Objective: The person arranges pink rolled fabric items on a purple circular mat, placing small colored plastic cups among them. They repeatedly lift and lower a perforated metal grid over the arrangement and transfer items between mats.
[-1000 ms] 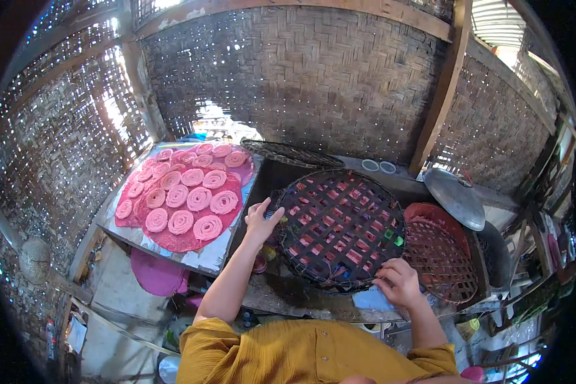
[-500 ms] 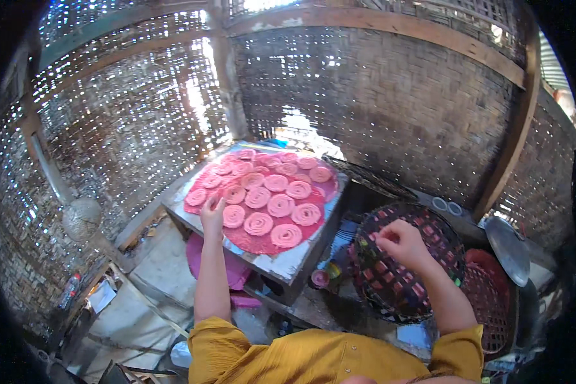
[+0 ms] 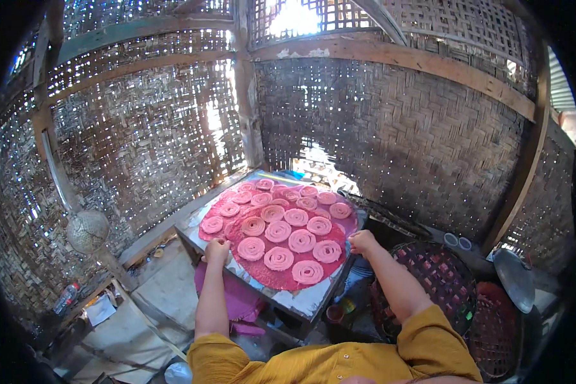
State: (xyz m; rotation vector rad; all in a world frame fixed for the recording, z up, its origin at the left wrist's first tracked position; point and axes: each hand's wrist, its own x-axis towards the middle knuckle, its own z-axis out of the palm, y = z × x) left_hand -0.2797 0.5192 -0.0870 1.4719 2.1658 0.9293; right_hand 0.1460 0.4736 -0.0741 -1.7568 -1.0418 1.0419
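Note:
Pink coiled rounds (image 3: 278,231), like rolled strips of dough, lie in rows on a round pink-red mat (image 3: 262,274). The mat rests on a low pale-topped table (image 3: 310,301), with more coils on pink sheeting behind it. At the mat's left edge, my left hand (image 3: 217,251) is closed, its fingertips pinching the rim. My right hand (image 3: 363,243) is closed at the opposite edge, thumb and fingers pressed together on the rim. The fingertips of both hands are partly hidden.
Right of the table stands a dark woven basket (image 3: 435,275), with a reddish basket (image 3: 493,326) beyond it. A metal lid (image 3: 514,280) leans there. Purple cloth or plastic (image 3: 227,291) sits below the table's left side. Woven bamboo walls (image 3: 390,121) enclose the corner.
My right hand has moved left from over the dark basket to the mat's right edge. My left hand has shifted down along the left side and closed at the rim. The view has tilted up.

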